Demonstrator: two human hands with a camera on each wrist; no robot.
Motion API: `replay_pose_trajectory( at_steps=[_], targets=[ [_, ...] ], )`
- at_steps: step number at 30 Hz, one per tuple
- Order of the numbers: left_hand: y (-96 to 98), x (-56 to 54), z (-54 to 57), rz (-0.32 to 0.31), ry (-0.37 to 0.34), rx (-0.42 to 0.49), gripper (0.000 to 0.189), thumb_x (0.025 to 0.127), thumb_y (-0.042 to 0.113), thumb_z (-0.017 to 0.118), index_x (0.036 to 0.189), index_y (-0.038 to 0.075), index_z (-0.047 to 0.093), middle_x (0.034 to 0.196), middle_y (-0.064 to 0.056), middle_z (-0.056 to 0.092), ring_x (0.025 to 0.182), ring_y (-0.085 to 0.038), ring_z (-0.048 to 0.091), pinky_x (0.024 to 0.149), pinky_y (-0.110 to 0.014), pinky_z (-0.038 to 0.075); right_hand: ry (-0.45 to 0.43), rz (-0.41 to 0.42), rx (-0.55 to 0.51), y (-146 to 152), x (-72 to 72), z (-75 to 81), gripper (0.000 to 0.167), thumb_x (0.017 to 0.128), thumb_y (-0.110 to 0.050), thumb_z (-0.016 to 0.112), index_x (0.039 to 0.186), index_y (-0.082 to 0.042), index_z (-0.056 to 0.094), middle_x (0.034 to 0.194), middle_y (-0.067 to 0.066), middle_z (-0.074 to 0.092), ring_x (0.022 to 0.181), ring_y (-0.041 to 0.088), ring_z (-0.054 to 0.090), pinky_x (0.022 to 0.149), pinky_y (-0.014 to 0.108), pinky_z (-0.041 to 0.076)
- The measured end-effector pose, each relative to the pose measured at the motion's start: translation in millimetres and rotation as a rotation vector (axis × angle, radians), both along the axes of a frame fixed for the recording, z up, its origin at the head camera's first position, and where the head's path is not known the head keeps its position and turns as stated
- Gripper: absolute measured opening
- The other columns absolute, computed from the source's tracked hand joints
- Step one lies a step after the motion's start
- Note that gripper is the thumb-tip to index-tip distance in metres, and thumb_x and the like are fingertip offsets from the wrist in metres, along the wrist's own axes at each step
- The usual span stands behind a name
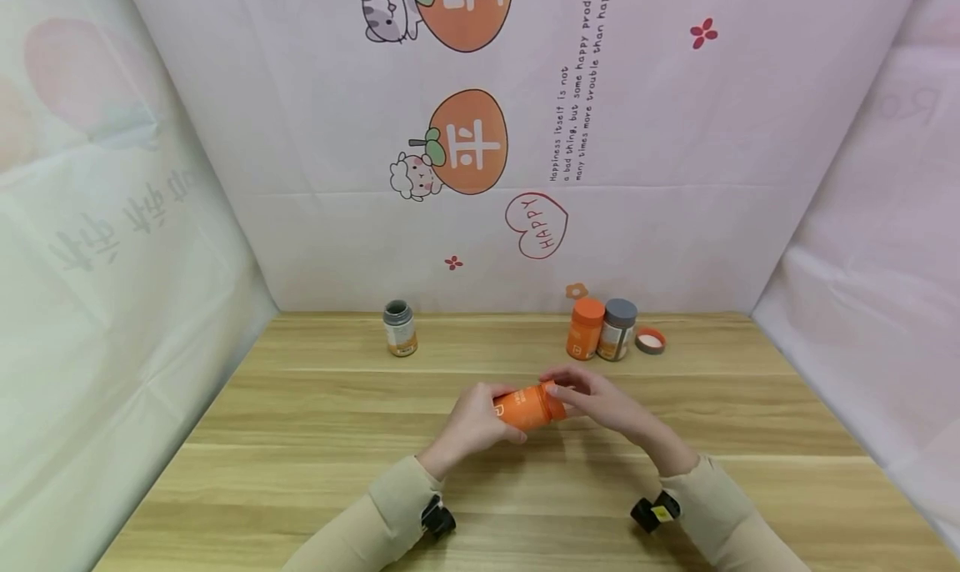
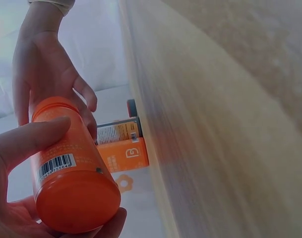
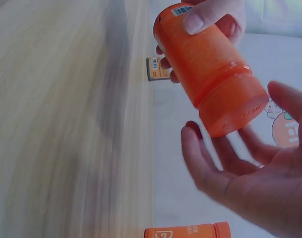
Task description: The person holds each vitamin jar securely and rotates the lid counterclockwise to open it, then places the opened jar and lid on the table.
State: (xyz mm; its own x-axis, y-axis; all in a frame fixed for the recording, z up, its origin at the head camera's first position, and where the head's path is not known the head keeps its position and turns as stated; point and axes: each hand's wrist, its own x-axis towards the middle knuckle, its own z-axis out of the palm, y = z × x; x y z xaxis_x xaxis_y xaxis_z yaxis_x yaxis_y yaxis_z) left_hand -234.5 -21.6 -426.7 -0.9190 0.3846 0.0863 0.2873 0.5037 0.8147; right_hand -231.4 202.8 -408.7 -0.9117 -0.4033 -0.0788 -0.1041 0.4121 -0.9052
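Observation:
My left hand [image 1: 480, 422] grips an orange bottle [image 1: 521, 408] around its body and holds it tilted above the table. Its barcode and base face the left wrist camera, with the left thumb [image 2: 36, 139] lying along the side. The bottle's orange cap [image 3: 235, 106] is on and points toward my right hand [image 1: 600, 398]. In the right wrist view, the fingers [image 3: 203, 161] of that hand are spread and loosely bent around the cap end, with a gap between palm and cap.
At the back left stands a white bottle [image 1: 401, 335] with a grey neck and no lid. Another orange bottle [image 1: 584, 330] and a grey-capped bottle [image 1: 617, 332] stand side by side at the back right. Beside them lies a loose lid [image 1: 650, 341]. A printed cloth wall [image 1: 645, 222] rises behind the wooden table [image 1: 300, 439].

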Motion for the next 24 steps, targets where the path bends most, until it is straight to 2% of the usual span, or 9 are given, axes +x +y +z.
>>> replay_pose_trajectory(
  at_steps=[5, 9, 15, 24],
  targets=[
    [0.4, 0.0, 0.5, 0.018, -0.008, 0.008, 0.061, 0.056, 0.011, 0.087, 0.114, 0.007, 0.068, 0.096, -0.002, 0.068, 0.079, -0.015, 0.056, 0.069, -0.031, 0.046, -0.102, -0.071, 0.022, -4.0, 1.2, 3.4, 0.057, 0.094, -0.048, 0.050, 0.134, -0.007, 0.048, 0.128, 0.016, 0.053, 0.114, 0.027, 0.056, 0.090, 0.049, 0.050],
    [0.3, 0.0, 0.8, 0.025, -0.006, 0.012, 0.060, 0.056, 0.010, 0.086, 0.113, 0.007, 0.068, 0.095, -0.002, 0.067, 0.079, -0.015, 0.056, 0.069, -0.032, 0.046, -0.147, -0.103, 0.059, -6.1, 0.6, 5.6, 0.061, 0.094, -0.052, 0.048, 0.133, -0.005, 0.047, 0.120, 0.015, 0.057, 0.103, 0.025, 0.060, 0.086, 0.046, 0.052],
    [0.3, -1.3, 0.1, 0.039, 0.000, 0.003, 0.060, 0.056, 0.010, 0.087, 0.112, 0.008, 0.068, 0.094, -0.002, 0.067, 0.079, -0.015, 0.056, 0.068, -0.032, 0.046, -0.169, -0.102, 0.106, -7.1, -0.9, 8.3, 0.067, 0.094, -0.054, 0.046, 0.135, -0.002, 0.044, 0.106, 0.012, 0.064, 0.092, 0.026, 0.065, 0.078, 0.042, 0.054],
    [-0.7, -1.5, -0.3, 0.042, 0.005, -0.001, 0.059, 0.056, 0.011, 0.087, 0.111, 0.008, 0.068, 0.094, -0.002, 0.067, 0.079, -0.015, 0.056, 0.069, -0.032, 0.046, -0.189, -0.087, 0.089, -7.6, -1.6, 9.5, 0.068, 0.094, -0.053, 0.047, 0.136, 0.000, 0.044, 0.108, 0.013, 0.065, 0.094, 0.029, 0.067, 0.078, 0.043, 0.055]
  ],
)
